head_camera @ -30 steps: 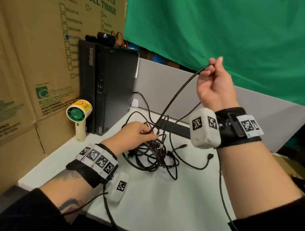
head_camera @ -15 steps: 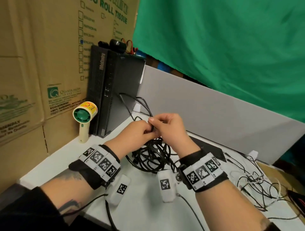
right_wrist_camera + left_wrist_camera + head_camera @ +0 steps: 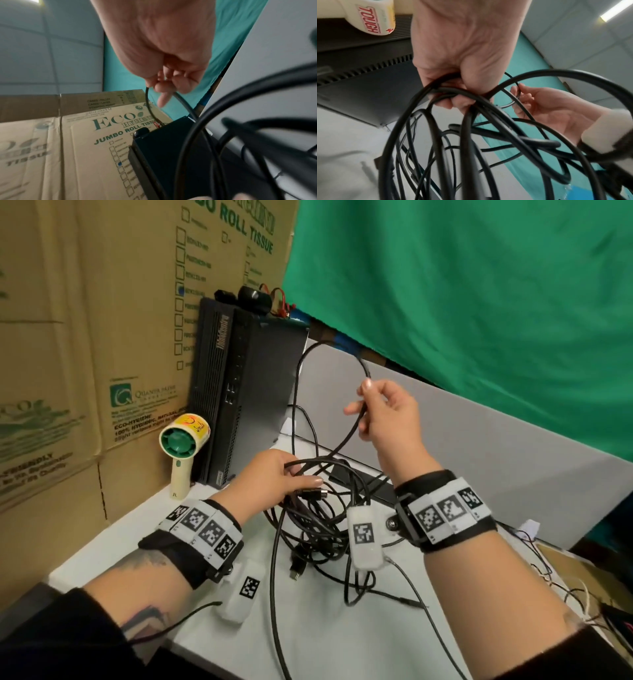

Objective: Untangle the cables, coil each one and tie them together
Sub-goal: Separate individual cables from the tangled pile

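Observation:
A tangle of black cables (image 3: 318,518) lies on the white table (image 3: 329,642) between my arms. My left hand (image 3: 274,474) grips several loops of the black cables (image 3: 447,92) just above the tangle, fingers curled round them. My right hand (image 3: 383,412) is raised above and to the right, pinching one black cable (image 3: 363,371) that arches up in a loop and runs back down to the left hand. In the right wrist view the fingers (image 3: 164,86) curl round that cable (image 3: 181,101). A loose plug end (image 3: 297,568) lies by the tangle.
A black computer tower (image 3: 246,392) stands at the back left beside a small green and cream hand fan (image 3: 183,446). Cardboard boxes (image 3: 85,337) wall the left side. A grey partition (image 3: 479,440) and green cloth (image 3: 479,285) close the back. Thin wires (image 3: 561,587) lie at the right.
My right hand has left the left hand and risen up and to the right, drawing a loop of cable out. The left hand stays on the bundle.

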### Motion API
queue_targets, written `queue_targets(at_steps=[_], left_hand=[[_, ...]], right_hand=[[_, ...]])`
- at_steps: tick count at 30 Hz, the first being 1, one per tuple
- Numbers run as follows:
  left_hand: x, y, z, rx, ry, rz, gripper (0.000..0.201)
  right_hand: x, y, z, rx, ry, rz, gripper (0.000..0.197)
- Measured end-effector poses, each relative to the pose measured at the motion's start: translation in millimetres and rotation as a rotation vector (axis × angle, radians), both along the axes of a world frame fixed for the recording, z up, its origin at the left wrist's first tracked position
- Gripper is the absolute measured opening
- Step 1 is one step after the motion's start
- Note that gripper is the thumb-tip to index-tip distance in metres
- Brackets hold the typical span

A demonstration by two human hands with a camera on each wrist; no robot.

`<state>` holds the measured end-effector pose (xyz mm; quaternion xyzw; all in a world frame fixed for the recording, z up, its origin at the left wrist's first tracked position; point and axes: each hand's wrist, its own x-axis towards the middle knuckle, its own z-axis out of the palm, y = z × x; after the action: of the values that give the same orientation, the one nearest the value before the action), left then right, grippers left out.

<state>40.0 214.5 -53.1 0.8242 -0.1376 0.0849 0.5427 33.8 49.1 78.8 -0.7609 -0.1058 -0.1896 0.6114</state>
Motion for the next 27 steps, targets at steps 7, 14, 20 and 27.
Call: queue_targets(at_steps=[7,14,20,27], left_hand=[[-1,-6,6,-0.086,-0.057,0.082,0.037],[-2,-3,9,-0.072,0.036,0.000,0.027],[-2,3,8,-0.024,0.022,0.032,0.041],[-13,-4,15,-0.201,0.011,0.030,0.061]], right_hand=[[-5,-8,-30,-0.345,0.237,0.068,0.012],[15,-11,23,-0.074,0.084,0.015,0.017],[40,-24,69,0.202,-0.205,-0.130,0.020],[35,-18,18,0.144,0.132,0.052,0.011]])
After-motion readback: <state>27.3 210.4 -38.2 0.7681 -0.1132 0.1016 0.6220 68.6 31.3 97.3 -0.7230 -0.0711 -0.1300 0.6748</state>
